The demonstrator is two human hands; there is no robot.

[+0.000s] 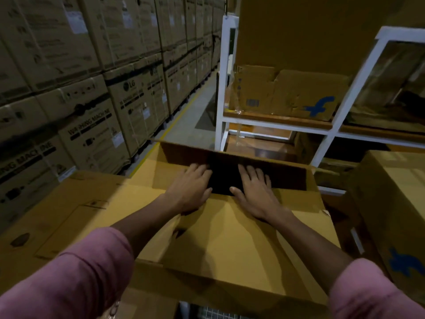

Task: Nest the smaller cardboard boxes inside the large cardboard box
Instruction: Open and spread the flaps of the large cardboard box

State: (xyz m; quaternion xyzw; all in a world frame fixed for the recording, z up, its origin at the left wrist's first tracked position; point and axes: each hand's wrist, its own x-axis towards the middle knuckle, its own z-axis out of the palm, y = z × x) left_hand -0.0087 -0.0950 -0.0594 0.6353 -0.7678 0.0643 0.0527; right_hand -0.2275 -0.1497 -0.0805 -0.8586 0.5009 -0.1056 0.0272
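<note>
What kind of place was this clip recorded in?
Most likely a warehouse or stockroom. Tall stacks of brown cardboard washing machine cartons line a grey concrete aisle with a yellow floor line, and a white metal shelving rack holds worn cardboard boxes.

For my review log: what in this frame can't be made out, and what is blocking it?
Head view only:
- Inside of the box under both hands: a dark gap between the left hand and right hand is too shadowed to show its contents.
- Fingertips: the far flap's shadow swallows them, so grip is uncertain.
- Box at right: cut off by the frame edge.
- White rack, lower shelf: dim, contents unclear.
</note>
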